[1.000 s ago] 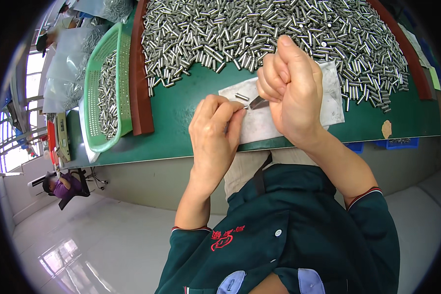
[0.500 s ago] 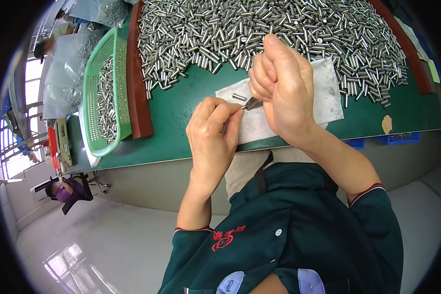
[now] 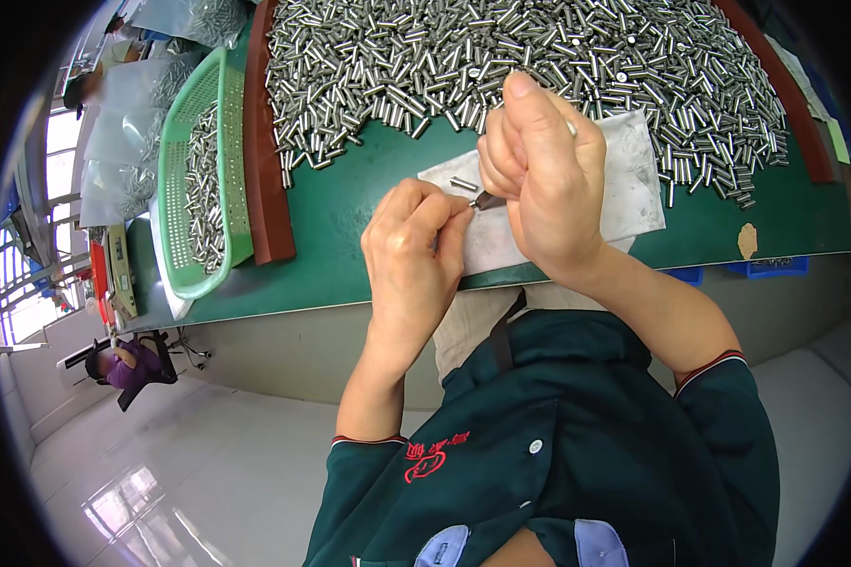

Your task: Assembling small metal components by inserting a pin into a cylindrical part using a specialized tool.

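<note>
My left hand [image 3: 411,241] pinches a small metal pin [image 3: 474,204] between thumb and forefinger. Only the pin's tip shows; the fingers hide the rest. Across from it, my right hand [image 3: 550,180] is wrapped in a fist round a hand tool with a dark, tapering blade [image 3: 488,199]. The blade's point meets or nearly meets the pin's end; I cannot tell whether they touch. Most of the tool's handle is inside the fist. Just beyond the fingertips, a loose metal pin [image 3: 462,183] lies on a smudged white cloth [image 3: 633,184] under both hands.
A wide heap of metal pins [image 3: 520,57] covers the far part of the green table [image 3: 336,203]. Red-brown bars [image 3: 268,170] flank it. At left stand a green basket [image 3: 241,194] of pins and clear bags [image 3: 123,137]. A person [image 3: 130,364] sits far left.
Both hands stay nearly where they were, still gripping pin and tool. The whole view has shifted very slightly.
</note>
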Action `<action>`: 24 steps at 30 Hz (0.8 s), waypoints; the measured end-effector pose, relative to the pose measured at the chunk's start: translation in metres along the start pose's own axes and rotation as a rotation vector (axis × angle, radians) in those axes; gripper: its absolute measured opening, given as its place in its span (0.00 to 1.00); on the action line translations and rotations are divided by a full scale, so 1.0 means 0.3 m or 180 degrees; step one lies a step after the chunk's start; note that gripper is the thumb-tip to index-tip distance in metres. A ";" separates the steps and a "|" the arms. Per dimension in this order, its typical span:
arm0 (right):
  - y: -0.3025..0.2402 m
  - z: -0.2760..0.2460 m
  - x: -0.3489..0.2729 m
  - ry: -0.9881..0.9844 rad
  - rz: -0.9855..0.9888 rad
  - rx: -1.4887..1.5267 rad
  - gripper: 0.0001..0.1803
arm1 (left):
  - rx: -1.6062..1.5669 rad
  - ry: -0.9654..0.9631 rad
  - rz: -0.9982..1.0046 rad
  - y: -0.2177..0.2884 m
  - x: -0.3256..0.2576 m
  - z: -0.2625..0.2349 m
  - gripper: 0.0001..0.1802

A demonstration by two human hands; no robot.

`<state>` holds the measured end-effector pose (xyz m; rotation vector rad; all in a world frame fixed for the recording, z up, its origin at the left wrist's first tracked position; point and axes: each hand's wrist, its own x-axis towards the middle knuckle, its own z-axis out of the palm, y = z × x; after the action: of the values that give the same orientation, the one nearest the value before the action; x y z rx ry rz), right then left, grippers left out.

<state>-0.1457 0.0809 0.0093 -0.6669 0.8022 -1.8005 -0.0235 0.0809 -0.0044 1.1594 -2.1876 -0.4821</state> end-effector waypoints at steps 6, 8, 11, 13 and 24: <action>0.013 0.005 -0.015 -0.0147 -0.0277 -0.0199 0.20 | 0.0020 -0.0053 0.0030 0.001 0.007 -0.007 0.04; 0.015 0.010 -0.020 -0.0161 -0.0365 -0.0231 0.19 | 0.0044 -0.0069 0.0062 0.007 0.010 -0.013 0.04; 0.014 0.009 -0.018 -0.0236 -0.0318 -0.0332 0.18 | 0.0106 -0.0061 0.0099 0.018 0.009 -0.016 0.04; 0.015 -0.003 -0.008 -0.0270 -0.0232 -0.0299 0.19 | 0.0234 -0.0062 0.0146 0.020 0.009 -0.007 0.04; -0.034 -0.025 0.014 0.0213 -0.0216 0.0258 0.21 | 0.0459 -0.0209 0.1330 -0.029 0.091 -0.022 0.07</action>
<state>-0.1586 0.0813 0.0130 -0.5896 0.7545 -1.9150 -0.0256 0.0531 0.0049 0.7296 -2.4686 -0.1868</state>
